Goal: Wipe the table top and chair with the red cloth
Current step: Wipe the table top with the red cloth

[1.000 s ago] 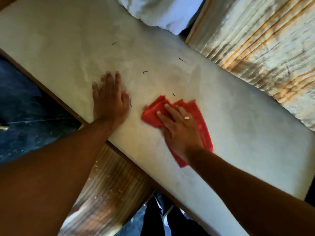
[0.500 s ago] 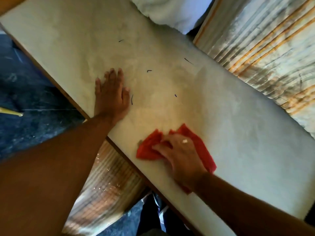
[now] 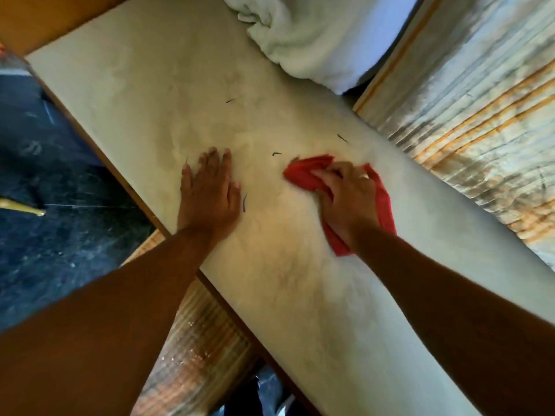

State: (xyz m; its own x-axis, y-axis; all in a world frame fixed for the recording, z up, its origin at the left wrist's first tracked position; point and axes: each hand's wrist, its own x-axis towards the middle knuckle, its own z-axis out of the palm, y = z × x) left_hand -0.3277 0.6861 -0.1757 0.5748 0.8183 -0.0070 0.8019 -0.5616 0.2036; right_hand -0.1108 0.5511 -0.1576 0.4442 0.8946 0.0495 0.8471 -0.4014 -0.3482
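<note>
The pale table top (image 3: 144, 94) runs diagonally from upper left to lower right, with a few small dark threads lying on it. My right hand (image 3: 350, 201) presses the red cloth (image 3: 303, 174) flat on the middle of the table, fingers curled over its bunched left end. Part of the cloth sticks out behind my wrist. My left hand (image 3: 210, 193) lies flat, fingers together, palm down on the table near its left edge, a hand's width from the cloth. No chair is recognisable in view.
A crumpled white cloth (image 3: 315, 34) lies at the table's far end. Corrugated metal sheets (image 3: 468, 121) stand along the right side, and another (image 3: 192, 349) is under the table's near edge. Dark floor (image 3: 45, 205) is on the left.
My right hand slid the red cloth toward the table's near edge, then back up and to the right to the middle. My left hand stayed flat in place.
</note>
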